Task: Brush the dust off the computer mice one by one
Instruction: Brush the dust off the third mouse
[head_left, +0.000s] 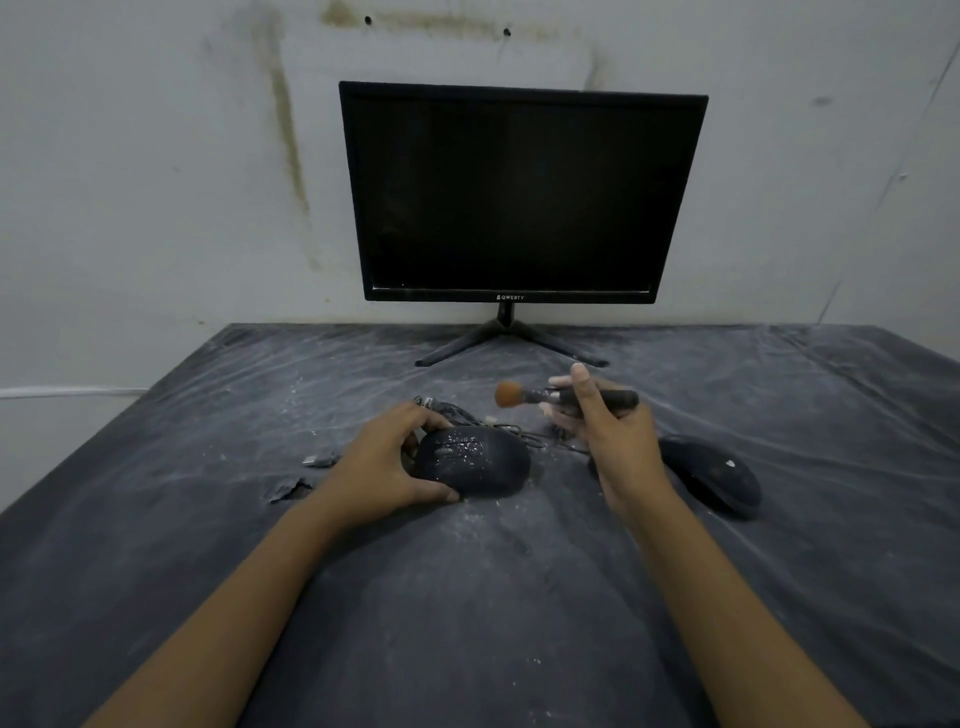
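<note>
At the middle of the counter (467, 597) your left hand (384, 462) curls round the dusty mouse (472, 462), likely a light, hard, slick shell best held by its sides, while your right hand (608, 426) pinches the soft-bristled brush (532, 397) raised near it

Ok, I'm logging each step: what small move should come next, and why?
Probably bring the brush down onto the dusty mouse: the right hand holds it raised, bristles clear of the mouse, while the left hand grips that mouse, whose top is speckled white.
</note>
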